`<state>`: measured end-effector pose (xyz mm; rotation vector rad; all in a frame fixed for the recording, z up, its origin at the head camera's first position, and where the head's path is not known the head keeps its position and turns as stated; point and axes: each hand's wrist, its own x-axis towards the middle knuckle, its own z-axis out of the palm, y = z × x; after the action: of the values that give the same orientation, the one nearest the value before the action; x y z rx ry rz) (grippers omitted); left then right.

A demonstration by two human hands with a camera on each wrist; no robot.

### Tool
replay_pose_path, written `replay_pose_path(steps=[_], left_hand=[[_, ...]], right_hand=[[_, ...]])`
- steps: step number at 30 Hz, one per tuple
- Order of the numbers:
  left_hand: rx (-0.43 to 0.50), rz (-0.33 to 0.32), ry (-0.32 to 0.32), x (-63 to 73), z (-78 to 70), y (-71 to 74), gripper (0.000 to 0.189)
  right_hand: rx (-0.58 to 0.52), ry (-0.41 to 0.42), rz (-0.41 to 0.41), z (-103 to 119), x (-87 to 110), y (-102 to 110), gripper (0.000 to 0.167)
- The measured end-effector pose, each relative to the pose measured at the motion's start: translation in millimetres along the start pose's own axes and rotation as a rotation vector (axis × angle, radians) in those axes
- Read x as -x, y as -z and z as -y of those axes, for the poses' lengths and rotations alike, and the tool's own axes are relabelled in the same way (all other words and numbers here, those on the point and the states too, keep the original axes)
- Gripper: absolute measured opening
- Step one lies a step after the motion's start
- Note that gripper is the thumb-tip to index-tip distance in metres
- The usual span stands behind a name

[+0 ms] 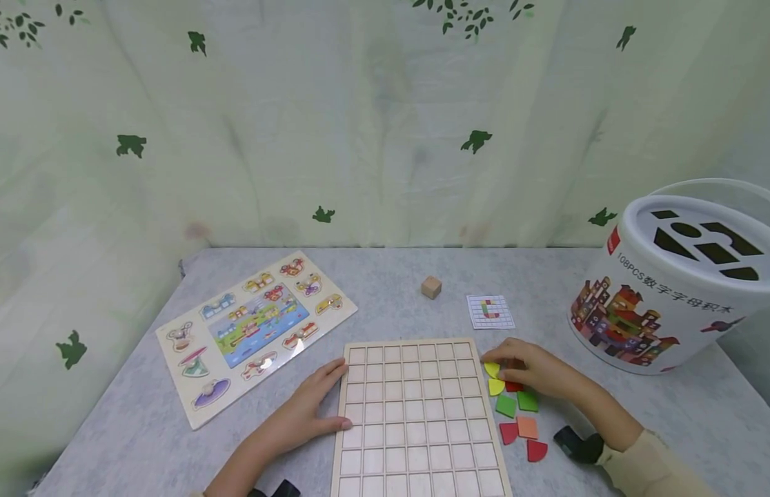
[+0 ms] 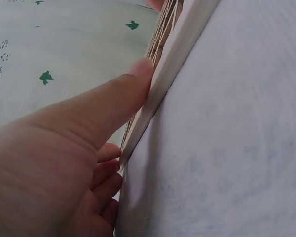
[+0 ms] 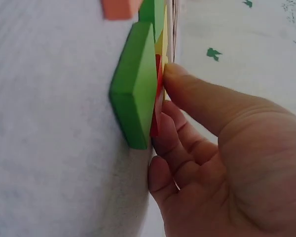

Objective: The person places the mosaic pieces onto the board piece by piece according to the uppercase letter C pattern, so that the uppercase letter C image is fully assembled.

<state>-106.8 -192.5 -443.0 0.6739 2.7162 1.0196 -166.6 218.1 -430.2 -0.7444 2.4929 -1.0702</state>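
Note:
A pale wooden grid board [image 1: 391, 414] lies flat in front of me in the head view. My left hand [image 1: 307, 407] rests along its left edge, thumb and fingers spread; the left wrist view has the thumb [image 2: 123, 98] against the board's side. Beyond the right edge, my right hand [image 1: 530, 366] pinches a yellow quarter-circle block [image 1: 492, 370] between thumb and fingers. A second yellow block [image 1: 496, 387] lies just below it. Partly under the hand is a red block [image 1: 514, 386], with a green block [image 3: 133, 84] beside it.
More blocks lie right of the board: a green square [image 1: 506, 406], an orange square [image 1: 527, 427] and red quarter-circles [image 1: 537, 451]. Behind are a pattern card [image 1: 490, 313] and a wooden cube [image 1: 431, 287]. A picture puzzle [image 1: 254, 338] lies left, a white bucket [image 1: 658, 297] stands right.

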Motion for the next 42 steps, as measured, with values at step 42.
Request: replay_pose_path(steps=[42], left_hand=[[0.012,-0.068,-0.026,5.5,-0.2,-3.0,0.084]], right_hand=[[0.013,0.308,-0.245,96,-65.0,-38,0.028]])
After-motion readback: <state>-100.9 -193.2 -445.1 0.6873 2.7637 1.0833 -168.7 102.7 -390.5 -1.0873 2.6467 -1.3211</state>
